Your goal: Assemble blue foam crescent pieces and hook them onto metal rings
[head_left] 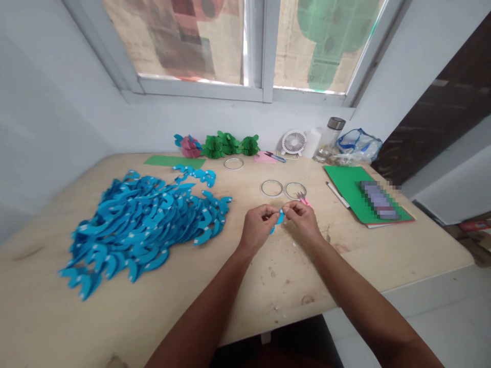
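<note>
Between my two hands, low over the table, is a small curved blue paper piece (pixel 280 218). My left hand (pixel 260 223) pinches it from the left. My right hand (pixel 301 218) has thumb and forefinger closed at its upper end; most of the piece is covered by fingers. Just beyond my right hand lie pink-handled scissors (pixel 305 200), partly over a ring-shaped roll of tape (pixel 295 190). A second ring (pixel 271 188) sits beside it. To the left spreads a large heap of blue curved paper pieces (pixel 149 214) with small white patches.
Along the wall stand green paper figures (pixel 230 144), a pink-and-blue one (pixel 191 146), a small white fan (pixel 293 142) and a glass bottle (pixel 330 138). Green sheets (pixel 341 189) with a blurred phone-like object (pixel 379 200) and a white pen (pixel 337 194) lie right. Another ring (pixel 233 163) lies behind.
</note>
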Demonstrator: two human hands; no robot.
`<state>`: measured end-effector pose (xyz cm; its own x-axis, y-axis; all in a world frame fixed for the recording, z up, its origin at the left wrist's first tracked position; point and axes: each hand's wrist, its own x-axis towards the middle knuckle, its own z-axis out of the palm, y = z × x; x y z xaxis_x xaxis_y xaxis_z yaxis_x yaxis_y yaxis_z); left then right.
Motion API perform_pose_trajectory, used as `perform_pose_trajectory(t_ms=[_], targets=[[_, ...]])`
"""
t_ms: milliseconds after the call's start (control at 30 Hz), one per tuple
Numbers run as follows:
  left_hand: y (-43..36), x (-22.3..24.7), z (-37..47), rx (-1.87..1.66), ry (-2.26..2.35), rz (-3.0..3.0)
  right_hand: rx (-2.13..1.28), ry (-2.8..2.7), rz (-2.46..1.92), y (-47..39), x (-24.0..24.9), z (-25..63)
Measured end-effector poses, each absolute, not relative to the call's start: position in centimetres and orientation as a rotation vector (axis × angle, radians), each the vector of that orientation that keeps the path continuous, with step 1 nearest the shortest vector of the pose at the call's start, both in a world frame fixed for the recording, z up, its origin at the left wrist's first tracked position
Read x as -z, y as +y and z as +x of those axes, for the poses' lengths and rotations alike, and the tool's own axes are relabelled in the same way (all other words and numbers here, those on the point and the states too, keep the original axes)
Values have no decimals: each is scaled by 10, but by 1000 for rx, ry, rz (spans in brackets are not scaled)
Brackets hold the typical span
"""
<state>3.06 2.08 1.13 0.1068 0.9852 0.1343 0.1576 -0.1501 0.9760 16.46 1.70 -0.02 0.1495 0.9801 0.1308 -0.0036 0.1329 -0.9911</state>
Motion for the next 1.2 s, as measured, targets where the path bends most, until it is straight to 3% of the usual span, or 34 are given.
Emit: perform_pose_trajectory(t_ms=[500,1200], targets=[[21,-8,33,-1261,1193,1408,-1046,-1193,-1168,19,7,166],[23,-7,30,-1084,1100,1436,-1035,-1130,-1213,20,5,169]])
